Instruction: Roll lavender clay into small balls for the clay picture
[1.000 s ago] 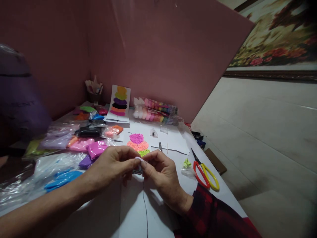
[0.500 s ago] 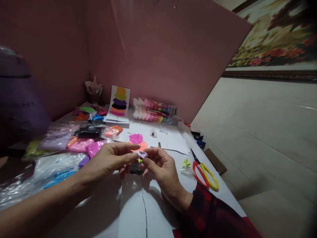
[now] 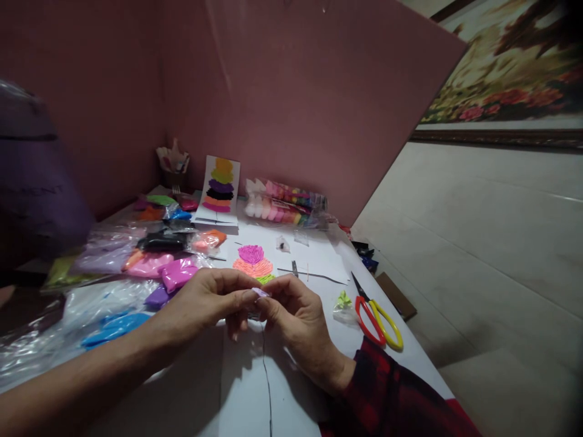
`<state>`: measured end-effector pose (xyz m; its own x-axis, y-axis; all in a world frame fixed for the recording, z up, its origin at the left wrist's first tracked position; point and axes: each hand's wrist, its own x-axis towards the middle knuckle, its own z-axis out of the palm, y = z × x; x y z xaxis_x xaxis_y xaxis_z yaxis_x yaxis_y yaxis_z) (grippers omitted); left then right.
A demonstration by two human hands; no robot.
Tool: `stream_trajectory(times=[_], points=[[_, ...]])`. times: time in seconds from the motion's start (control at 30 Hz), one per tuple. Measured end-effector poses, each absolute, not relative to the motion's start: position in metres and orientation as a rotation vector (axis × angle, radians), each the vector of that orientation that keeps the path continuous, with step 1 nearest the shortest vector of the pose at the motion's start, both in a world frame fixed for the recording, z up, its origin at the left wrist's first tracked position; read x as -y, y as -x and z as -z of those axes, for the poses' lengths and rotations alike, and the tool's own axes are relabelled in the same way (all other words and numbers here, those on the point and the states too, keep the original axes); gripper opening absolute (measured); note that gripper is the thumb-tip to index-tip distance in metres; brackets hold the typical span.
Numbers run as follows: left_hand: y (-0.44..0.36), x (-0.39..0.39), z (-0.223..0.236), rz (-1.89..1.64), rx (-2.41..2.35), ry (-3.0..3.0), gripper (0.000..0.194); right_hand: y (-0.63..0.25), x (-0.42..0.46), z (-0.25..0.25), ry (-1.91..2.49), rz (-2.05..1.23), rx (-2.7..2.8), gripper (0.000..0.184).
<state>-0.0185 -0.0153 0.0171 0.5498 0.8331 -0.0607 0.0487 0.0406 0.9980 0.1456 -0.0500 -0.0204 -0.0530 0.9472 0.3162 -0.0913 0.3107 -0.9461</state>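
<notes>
Lilac piece (image 3: 260, 292), small and soft-looking, was held above the banded design, pinched between the fingers of the left hand (image 3: 207, 300) and the right hand (image 3: 298, 321); both grips were narrow, thumbs against forefingers. Beyond the fingertips, the banded design (image 3: 252, 266) showed magenta, coral and yellow-green layers, its lower part hidden by the hands; a thin dark line (image 3: 268, 382) ran below it. The white tabletop (image 3: 173, 400) carried coloured packets (image 3: 161, 242) to the left and, to the right, scissors (image 3: 365, 299) with one red and one yellow handle, beside a small bag (image 3: 345, 309). At the back stood a striped card (image 3: 219, 188). A pink wall (image 3: 291, 91) rose behind; at right, a framed picture (image 3: 523, 79) hung above pale tiles (image 3: 496, 243).
</notes>
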Motion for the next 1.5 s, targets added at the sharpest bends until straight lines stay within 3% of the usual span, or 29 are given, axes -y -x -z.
stream_trajectory(times=[0.47, 0.77, 1.0, 1.17, 1.5], points=[[0.017, 0.016, -0.019, -0.686, -0.952, -1.526, 0.021, -0.145, 0.053, 0.017, 0.935, -0.995, 1.384, 0.015], [0.022, 0.011, -0.023, -0.920, -0.944, -1.312, 0.020, -0.146, 0.043, 0.013, 0.973, -1.076, 1.145, 0.024], [0.020, 0.013, -0.020, -0.792, -0.935, -1.265, 0.039, -0.143, 0.047, 0.020, 0.822, -1.181, 1.198, 0.027], [0.018, 0.015, -0.019, -0.720, -0.898, -1.403, 0.024, -0.142, 0.050, 0.017, 0.802, -1.159, 1.262, 0.019], [0.017, 0.017, -0.017, -0.727, -0.896, -1.522, 0.023, -0.142, 0.051, 0.014, 0.877, -1.063, 1.315, 0.016]])
